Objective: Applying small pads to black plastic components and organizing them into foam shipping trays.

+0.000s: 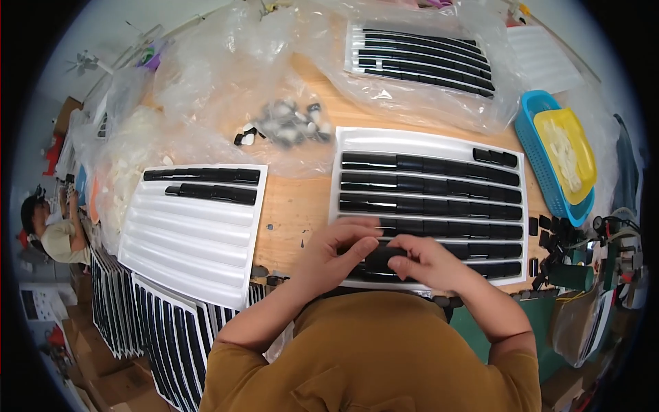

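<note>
My two hands meet over the near left part of a white ribbed tray, which carries rows of glossy black curved pieces. In my right hand, thumb and forefinger are closed on a dark glossy piece. My left hand is curled beside it, thumb close to the piece. Its fingertips are slightly blurred, and whatever they hold is hidden. A short black row lies in the tray's far right groove. On the left, a second white tray bears two black rows near its far edge.
Plastic-wrapped black pieces lie at the back. At right stands a blue basket with a yellow tray. Loose black bits lie beside my tray. A clear bag holds small pieces. Filled trays stand lower left; a person sits far left.
</note>
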The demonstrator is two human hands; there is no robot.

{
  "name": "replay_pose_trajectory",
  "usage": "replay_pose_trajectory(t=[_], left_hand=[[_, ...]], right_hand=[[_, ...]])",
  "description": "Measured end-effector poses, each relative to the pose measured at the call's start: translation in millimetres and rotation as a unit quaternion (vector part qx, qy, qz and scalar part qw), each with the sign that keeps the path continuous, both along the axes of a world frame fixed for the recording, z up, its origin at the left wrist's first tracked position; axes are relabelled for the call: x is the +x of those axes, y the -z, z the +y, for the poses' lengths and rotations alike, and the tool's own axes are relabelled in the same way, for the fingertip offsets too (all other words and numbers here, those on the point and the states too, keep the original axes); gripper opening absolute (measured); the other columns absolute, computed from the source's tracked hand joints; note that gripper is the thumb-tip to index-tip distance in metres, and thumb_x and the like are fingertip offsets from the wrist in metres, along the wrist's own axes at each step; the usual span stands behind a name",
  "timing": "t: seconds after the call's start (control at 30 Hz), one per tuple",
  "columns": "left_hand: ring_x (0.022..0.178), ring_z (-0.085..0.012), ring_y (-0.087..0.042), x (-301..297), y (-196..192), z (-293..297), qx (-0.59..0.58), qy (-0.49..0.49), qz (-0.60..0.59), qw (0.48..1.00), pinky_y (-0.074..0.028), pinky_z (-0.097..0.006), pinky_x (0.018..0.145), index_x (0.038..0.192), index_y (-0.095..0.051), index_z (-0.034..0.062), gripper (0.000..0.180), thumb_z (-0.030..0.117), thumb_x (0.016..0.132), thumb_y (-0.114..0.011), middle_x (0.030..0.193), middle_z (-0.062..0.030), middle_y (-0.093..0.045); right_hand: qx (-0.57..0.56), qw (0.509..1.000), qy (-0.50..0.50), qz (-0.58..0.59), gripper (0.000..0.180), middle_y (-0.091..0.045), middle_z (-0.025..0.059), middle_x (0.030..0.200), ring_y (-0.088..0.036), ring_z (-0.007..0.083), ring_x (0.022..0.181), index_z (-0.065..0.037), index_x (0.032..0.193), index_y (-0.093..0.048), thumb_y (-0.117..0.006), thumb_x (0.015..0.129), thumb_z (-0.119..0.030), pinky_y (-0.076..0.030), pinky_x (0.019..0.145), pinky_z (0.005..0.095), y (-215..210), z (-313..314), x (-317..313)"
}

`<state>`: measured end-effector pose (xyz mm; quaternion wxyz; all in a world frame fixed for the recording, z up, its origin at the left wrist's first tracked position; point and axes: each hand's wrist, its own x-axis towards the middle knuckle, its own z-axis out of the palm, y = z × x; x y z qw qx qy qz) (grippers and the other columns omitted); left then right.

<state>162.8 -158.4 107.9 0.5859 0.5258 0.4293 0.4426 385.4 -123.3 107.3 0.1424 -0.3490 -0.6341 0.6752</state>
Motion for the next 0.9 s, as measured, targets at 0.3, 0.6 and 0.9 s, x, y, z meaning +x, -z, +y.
replay_pose_trajectory(t=[0.3, 0.6, 0.9], left_hand=[[0.138, -0.0255, -0.029, 19.8, 1.2, -0.5, 0.057, -0.005, -0.063, 0.996, -0.024, -0.043, 0.111, 0.139, -0.035, 0.0009, 0.069, 0.057, 0.100, -0.020, 0.146, -0.0142, -0.032], [0.072, -0.0086, -0.050, -93.3, 66.2, 115.9, 0.146, -0.464, 0.150, 0.861, -0.043, -0.021, 0.063, 0.099, -0.055, 0.0041, 0.010, 0.008, 0.091, -0.060, 0.083, -0.0001, -0.053], [0.070, -0.0238, -0.063, -73.9, 91.4, 217.5, -0.011, -0.278, 0.227, 0.933, -0.049, -0.035, 0.061, 0.102, -0.059, -0.0034, 0.026, 0.020, 0.091, -0.056, 0.081, -0.0139, -0.064]], right_hand=[[0.129, 0.986, -0.106, 0.028, 0.025, -0.062, 0.0211, 0.076, -0.063, 0.0401, 0.071, -0.003, 0.109, -0.048, -0.056, 0.094, -0.021, -0.048, 0.060, 0.0461, -13.2, -20.6, -29.5], [0.534, 0.828, 0.148, -0.079, 0.029, -0.055, 0.0143, 0.085, -0.055, 0.0265, 0.077, -0.002, 0.105, -0.058, -0.069, 0.084, -0.019, -0.046, 0.068, 0.0355, 35.7, 111.4, -45.9], [0.311, 0.900, 0.275, -0.135, 0.034, -0.059, 0.0115, 0.075, -0.058, 0.0295, 0.069, -0.002, 0.085, -0.060, -0.084, 0.067, -0.017, -0.048, 0.064, 0.0380, 99.3, 187.8, -90.1]])
